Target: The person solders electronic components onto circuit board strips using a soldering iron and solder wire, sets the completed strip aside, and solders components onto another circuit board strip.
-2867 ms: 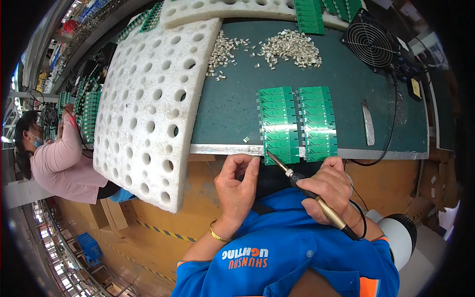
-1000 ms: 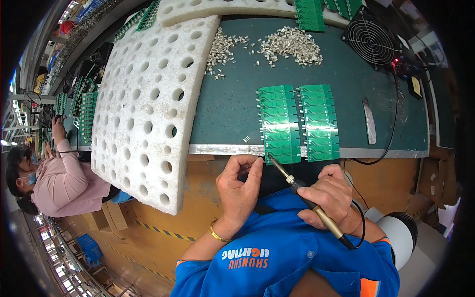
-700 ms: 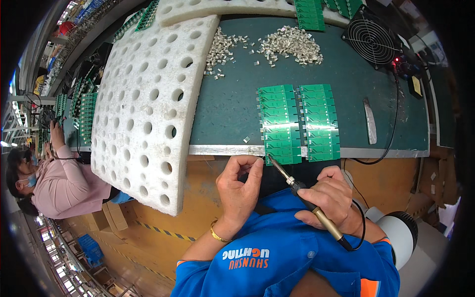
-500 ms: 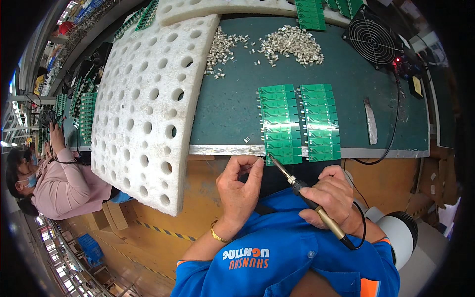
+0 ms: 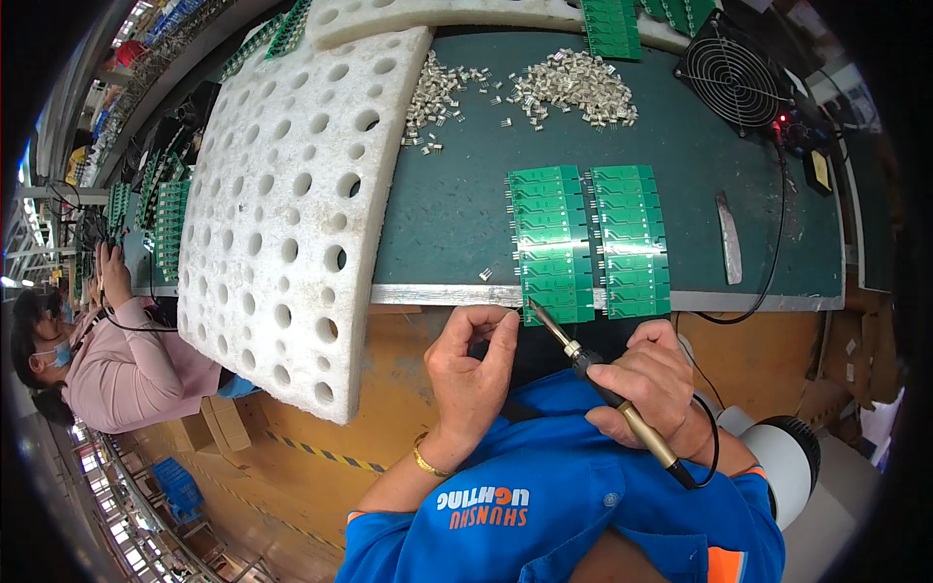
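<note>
My right hand [image 5: 649, 384] is closed around a soldering iron [image 5: 651, 437], which slants up and left. Its metal tip meets the lower left corner of a green circuit board panel [image 5: 552, 233] at the table's front edge. Beside that same corner, my left hand [image 5: 471, 364] is closed in a pinch of thumb and forefinger; whatever sits between the fingertips is too small or hidden to make out. A second green circuit board panel [image 5: 632, 238] lies just right of the first. Small pins stick out along the left edges of both panels.
Piles of small white connectors [image 5: 573, 89] lie at the back, and a single connector [image 5: 485, 275] near the front edge. A white foam sheet with holes [image 5: 262, 214] covers the left. At right are a metal strip [image 5: 727, 238] and a black fan [image 5: 734, 73]. A co-worker [image 5: 136, 374] sits far left.
The soldering iron's tip has shifted very slightly at the board's corner. My left hand stays in place. At far left, the co-worker's hand has moved a little.
</note>
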`<state>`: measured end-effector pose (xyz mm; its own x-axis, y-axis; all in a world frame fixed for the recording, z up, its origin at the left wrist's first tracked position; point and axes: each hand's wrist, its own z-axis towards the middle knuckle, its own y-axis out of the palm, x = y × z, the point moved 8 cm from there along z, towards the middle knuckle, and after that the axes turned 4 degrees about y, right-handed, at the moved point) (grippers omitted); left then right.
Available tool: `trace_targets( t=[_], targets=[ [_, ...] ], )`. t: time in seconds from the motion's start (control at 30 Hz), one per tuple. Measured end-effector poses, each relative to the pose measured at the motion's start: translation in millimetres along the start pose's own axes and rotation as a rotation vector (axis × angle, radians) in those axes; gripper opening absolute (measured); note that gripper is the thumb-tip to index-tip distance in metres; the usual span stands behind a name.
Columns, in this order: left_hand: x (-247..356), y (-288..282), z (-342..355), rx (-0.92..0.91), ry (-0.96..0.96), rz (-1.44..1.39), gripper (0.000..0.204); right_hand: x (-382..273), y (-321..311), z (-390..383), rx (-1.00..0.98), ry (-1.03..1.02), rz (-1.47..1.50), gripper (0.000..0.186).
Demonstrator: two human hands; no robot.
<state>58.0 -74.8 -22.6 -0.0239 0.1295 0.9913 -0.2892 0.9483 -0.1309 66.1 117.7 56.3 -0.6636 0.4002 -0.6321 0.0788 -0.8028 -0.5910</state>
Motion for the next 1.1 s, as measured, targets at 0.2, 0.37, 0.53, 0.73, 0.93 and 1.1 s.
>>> trace_targets(
  t=[0.2,0.37,0.53,0.73,0.93,1.1],
  targets=[
    [0.6,0.7,0.2,0.001,0.006,-0.022,0.007,-0.4,-1.3,2.2,0.003,0.004,-0.004,0.039],
    [1.2,0.0,-0.3,-0.003,0.010,0.001,0.007,-0.1,-0.9,2.7,-0.007,0.011,0.005,0.037],
    [1.9,0.7,0.6,-0.002,0.005,-0.011,0.007,-0.2,-1.6,0.2,-0.010,0.016,0.005,0.038],
    [0.3,0.5,-0.3,-0.003,0.007,0.007,0.007,-2.6,-0.2,-0.6,-0.019,0.009,-0.021,0.040],
    [-0.4,0.3,-0.1,-0.005,0.006,0.001,0.007,-5.1,1.7,-0.9,-0.042,-0.006,-0.041,0.043],
    [-0.8,0.1,0.0,-0.001,0.004,0.001,0.007,-8.4,3.3,-1.7,-0.066,-0.028,-0.075,0.046]
  ],
)
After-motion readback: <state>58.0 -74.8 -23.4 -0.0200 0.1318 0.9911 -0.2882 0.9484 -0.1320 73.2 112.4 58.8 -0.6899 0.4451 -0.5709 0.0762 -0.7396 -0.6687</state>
